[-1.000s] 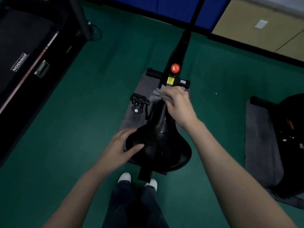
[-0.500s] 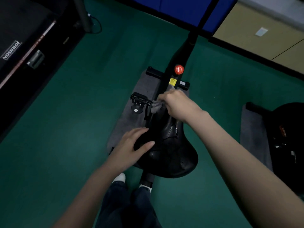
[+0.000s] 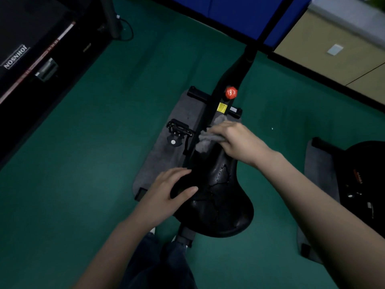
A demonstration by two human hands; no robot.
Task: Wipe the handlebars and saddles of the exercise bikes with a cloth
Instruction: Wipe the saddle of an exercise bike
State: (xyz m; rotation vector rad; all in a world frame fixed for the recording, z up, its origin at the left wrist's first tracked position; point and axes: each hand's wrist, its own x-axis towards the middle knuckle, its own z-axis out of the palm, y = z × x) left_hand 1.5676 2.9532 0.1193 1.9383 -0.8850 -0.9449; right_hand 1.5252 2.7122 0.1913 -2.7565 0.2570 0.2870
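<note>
A black bike saddle fills the middle of the view, its narrow nose pointing away from me. My right hand holds a grey cloth bunched against the nose of the saddle. My left hand rests on the saddle's left flank, fingers over its top and thumb along the side. The black bike frame with a red knob runs away from the saddle. The handlebars are out of view.
A grey mat lies under the bike on the green floor, with a black pedal to the left of the frame. A black treadmill stands at far left. A second bike on its mat stands at right.
My right hand with the cloth slid back along the saddle nose, then forward and slightly left again. My left hand stayed on the saddle's left side.
</note>
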